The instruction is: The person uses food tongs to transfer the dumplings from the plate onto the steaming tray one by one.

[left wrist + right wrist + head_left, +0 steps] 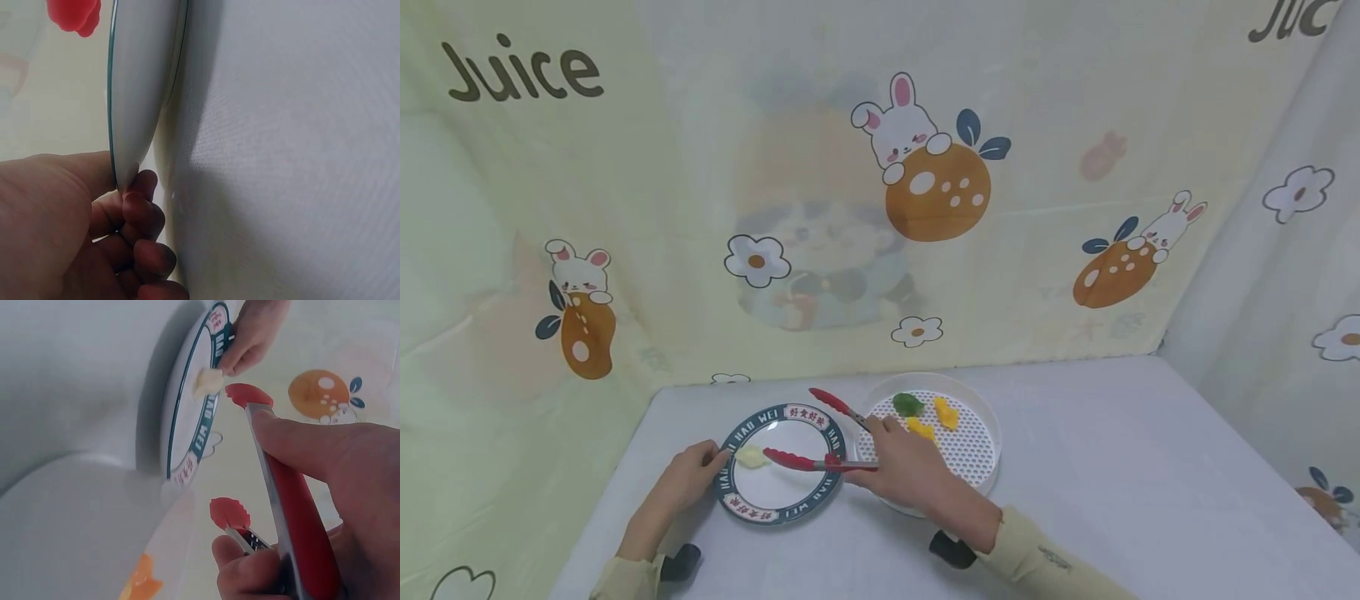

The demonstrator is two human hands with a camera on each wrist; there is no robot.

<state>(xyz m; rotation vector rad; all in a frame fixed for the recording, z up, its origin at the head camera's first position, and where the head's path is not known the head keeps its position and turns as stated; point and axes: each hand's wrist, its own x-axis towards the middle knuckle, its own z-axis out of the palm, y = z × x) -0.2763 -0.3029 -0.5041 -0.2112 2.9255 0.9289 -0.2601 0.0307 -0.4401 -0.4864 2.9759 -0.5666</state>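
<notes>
My left hand (688,475) pinches the left rim of a white plate (782,465) with a dark teal lettered border; in the left wrist view the thumb lies over the rim and the fingers curl under it. A pale yellowish piece (751,456) sits on the plate's left part. My right hand (910,462) grips red-tipped metal tongs (294,506), whose two arms are spread apart with nothing between the tips. One red tip (786,459) is over the plate close to the pale piece; the other (829,398) is above the plate's upper right edge.
Right of the plate stands a round white perforated tray (992,442), partly beneath my right hand. On it lie a green piece (908,405) and yellow pieces (947,413). A printed curtain (820,183) hangs behind the white table (1097,467).
</notes>
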